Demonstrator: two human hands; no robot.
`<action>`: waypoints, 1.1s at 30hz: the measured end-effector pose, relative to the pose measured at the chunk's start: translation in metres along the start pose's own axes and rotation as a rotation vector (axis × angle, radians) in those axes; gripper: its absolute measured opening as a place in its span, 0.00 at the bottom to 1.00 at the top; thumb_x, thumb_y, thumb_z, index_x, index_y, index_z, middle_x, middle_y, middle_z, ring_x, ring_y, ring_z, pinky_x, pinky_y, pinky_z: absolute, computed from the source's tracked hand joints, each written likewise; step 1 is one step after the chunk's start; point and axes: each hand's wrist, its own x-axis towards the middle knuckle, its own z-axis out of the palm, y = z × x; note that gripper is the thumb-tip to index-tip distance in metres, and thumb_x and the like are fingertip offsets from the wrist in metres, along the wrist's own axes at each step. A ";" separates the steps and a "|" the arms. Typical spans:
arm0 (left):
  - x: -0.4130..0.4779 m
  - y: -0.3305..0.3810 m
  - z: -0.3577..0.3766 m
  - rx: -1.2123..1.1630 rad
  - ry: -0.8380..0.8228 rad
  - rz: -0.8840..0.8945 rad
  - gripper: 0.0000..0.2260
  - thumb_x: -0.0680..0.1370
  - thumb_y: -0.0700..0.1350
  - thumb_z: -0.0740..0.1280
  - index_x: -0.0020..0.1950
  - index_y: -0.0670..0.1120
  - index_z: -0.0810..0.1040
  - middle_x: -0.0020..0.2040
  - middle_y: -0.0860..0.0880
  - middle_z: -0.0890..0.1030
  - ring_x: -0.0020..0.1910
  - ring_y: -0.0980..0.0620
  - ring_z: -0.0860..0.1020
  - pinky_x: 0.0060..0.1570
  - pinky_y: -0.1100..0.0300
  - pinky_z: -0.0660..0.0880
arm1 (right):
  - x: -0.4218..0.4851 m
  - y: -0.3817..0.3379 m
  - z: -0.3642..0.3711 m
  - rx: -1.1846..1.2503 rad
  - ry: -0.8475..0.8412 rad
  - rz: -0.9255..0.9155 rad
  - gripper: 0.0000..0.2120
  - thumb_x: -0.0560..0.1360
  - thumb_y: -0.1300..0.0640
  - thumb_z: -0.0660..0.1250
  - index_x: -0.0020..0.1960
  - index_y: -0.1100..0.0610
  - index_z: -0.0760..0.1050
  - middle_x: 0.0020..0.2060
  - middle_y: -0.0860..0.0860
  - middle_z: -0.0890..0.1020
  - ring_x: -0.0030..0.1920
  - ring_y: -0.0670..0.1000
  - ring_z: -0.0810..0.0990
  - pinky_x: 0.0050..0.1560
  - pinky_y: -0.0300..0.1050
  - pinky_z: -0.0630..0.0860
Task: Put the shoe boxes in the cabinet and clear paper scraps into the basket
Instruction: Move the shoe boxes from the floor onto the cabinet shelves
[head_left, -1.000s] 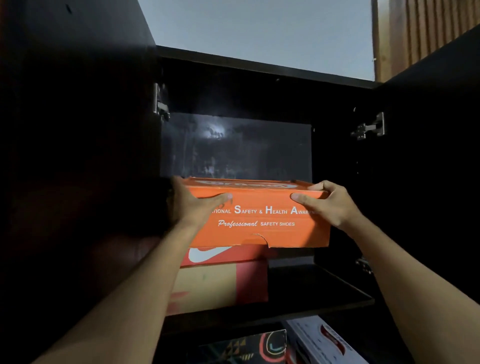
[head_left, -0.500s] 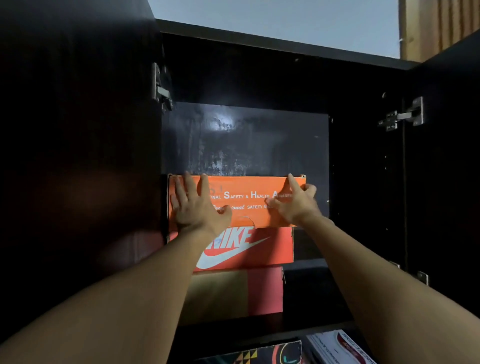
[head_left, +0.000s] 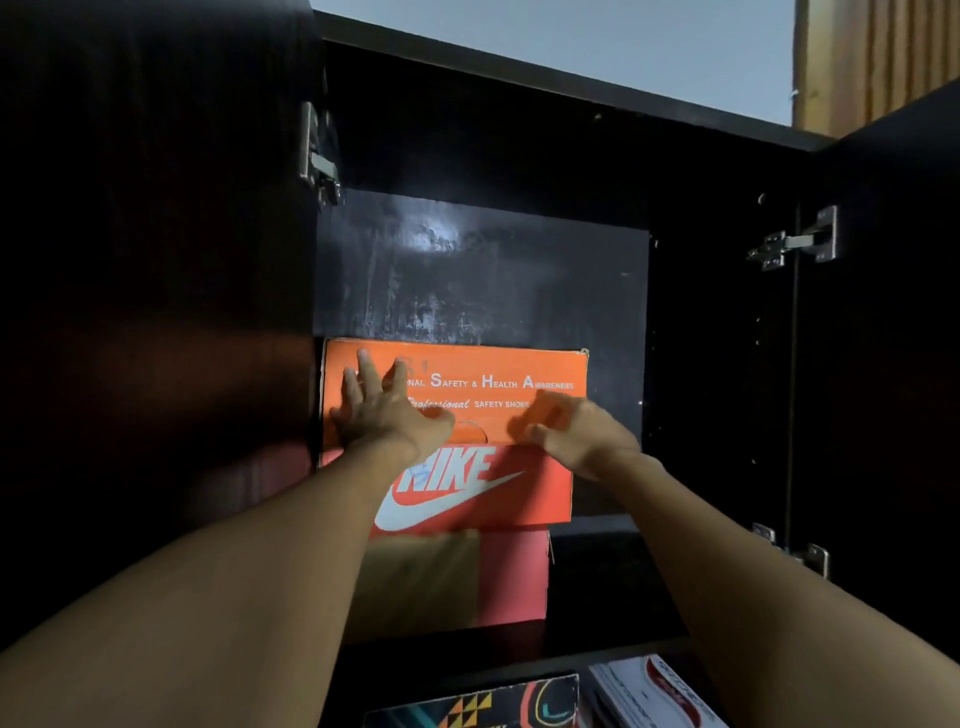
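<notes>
Orange shoe box first: where does it sit? asks one observer.

"On top of a stack in the upper compartment of the dark cabinet," the other answers. "Its left end is right beside the cabinet's left wall. Its printed long side faces out. Under it lies a red Nike box, and under that a tan and red box standing on the shelf."

"And the person's hands?"

"Both arms reach up to the orange box's front face. The left hand lies flat on the left part of that face, fingers straight and spread, palm against the cardboard. The right hand is at the lower right corner of the same face, where it meets the Nike box. It is blurred, so how its fingers lie, and whether they touch the box, cannot be told."

"What else shows?"

"The left door and the right door stand open. In the compartment below, a dark patterned box lies just beside a white box."
</notes>
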 end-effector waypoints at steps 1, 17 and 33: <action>-0.004 0.003 0.002 0.026 0.028 0.000 0.41 0.71 0.66 0.64 0.79 0.55 0.52 0.80 0.44 0.40 0.78 0.40 0.40 0.75 0.42 0.47 | -0.011 0.005 -0.003 0.001 0.033 0.018 0.23 0.73 0.38 0.65 0.67 0.41 0.72 0.62 0.50 0.78 0.62 0.55 0.78 0.61 0.52 0.76; -0.275 0.063 0.126 -0.312 -0.518 0.621 0.22 0.75 0.56 0.67 0.68 0.55 0.73 0.63 0.49 0.79 0.62 0.46 0.77 0.56 0.56 0.75 | -0.360 0.169 0.020 -0.077 0.166 0.362 0.18 0.77 0.47 0.67 0.66 0.48 0.76 0.62 0.49 0.79 0.62 0.51 0.78 0.61 0.48 0.75; -0.609 0.193 0.178 -0.713 -1.246 0.991 0.19 0.74 0.53 0.70 0.64 0.49 0.78 0.57 0.46 0.81 0.57 0.46 0.79 0.57 0.56 0.75 | -0.737 0.202 -0.039 -0.401 0.374 1.219 0.16 0.78 0.48 0.63 0.65 0.46 0.76 0.62 0.47 0.79 0.62 0.49 0.78 0.57 0.47 0.75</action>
